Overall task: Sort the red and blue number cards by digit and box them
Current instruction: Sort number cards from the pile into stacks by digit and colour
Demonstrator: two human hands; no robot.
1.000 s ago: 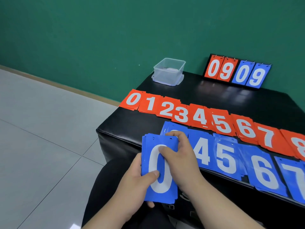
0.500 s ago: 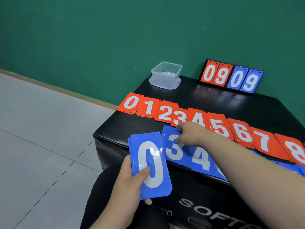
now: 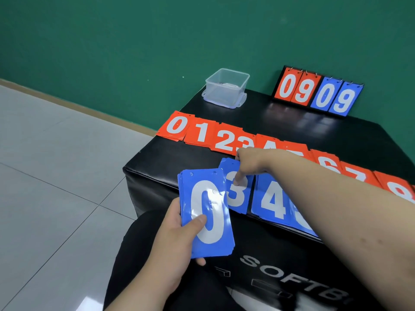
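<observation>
My left hand (image 3: 170, 241) holds a stack of blue cards with a white 0 on top (image 3: 207, 215), in front of the black box's near edge. My right hand (image 3: 249, 164) rests on the blue 3 pile (image 3: 235, 191), thumb on the digit and fingers at the pile's top edge. Whether it grips the pile I cannot tell. Blue piles 4 (image 3: 271, 198) and onward run to the right, partly hidden by my forearm. A row of red piles runs behind them from 0 (image 3: 176, 125) to 8 (image 3: 402, 191). A clear plastic box (image 3: 226, 87) stands at the back.
The cards lie on a black padded box (image 3: 292, 124) against a green wall. A flip scoreboard (image 3: 316, 92) showing 09 09 stands at the back right. Grey tiled floor lies to the left. My dark-clothed lap is below the box's front.
My right hand left the 0 stack and reached forward onto the blue 3 pile. My left hand stayed on the stack and lowered it slightly. The view shifted a little.
</observation>
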